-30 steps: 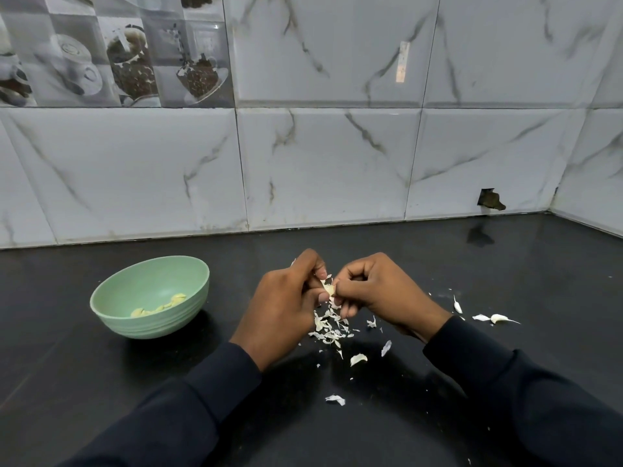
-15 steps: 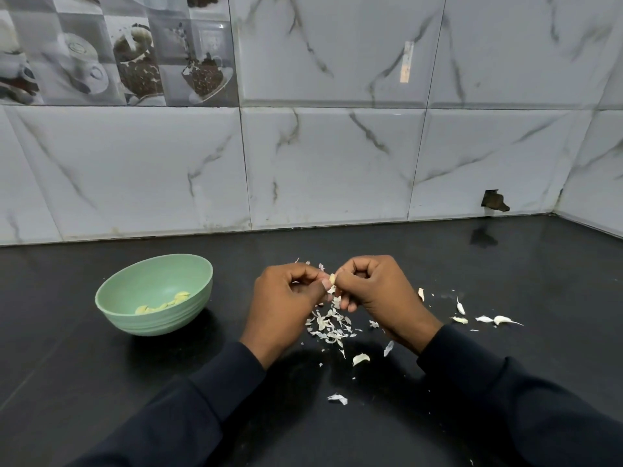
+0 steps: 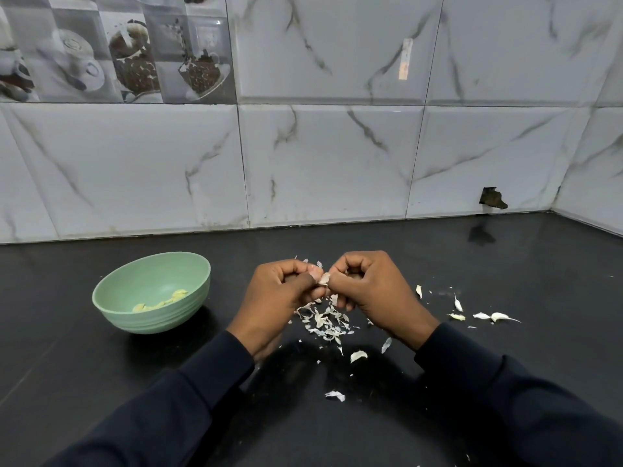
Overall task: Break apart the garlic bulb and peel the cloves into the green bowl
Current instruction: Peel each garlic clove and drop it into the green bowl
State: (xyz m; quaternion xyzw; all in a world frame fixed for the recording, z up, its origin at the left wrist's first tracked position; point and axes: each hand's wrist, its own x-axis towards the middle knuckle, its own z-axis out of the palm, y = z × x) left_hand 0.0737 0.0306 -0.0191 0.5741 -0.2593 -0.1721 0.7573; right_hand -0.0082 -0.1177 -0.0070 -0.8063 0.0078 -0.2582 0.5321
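Black counter [image 3: 505, 264]: your left hand [image 3: 279, 298] and right hand [image 3: 374, 291] have fingers curled tight, both pinching one garlic clove [image 3: 324, 278] between them, above the skin scraps [image 3: 325, 320]. Green bowl [image 3: 161, 320] sits left of your hands, apart, with peeled cloves [image 3: 161, 301] inside.

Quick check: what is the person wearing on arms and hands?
Long dark plain sleeves cover both arms to the wrists: left sleeve, right sleeve. The left hand and right hand are bare: no gloves, and no ring or watch shows.
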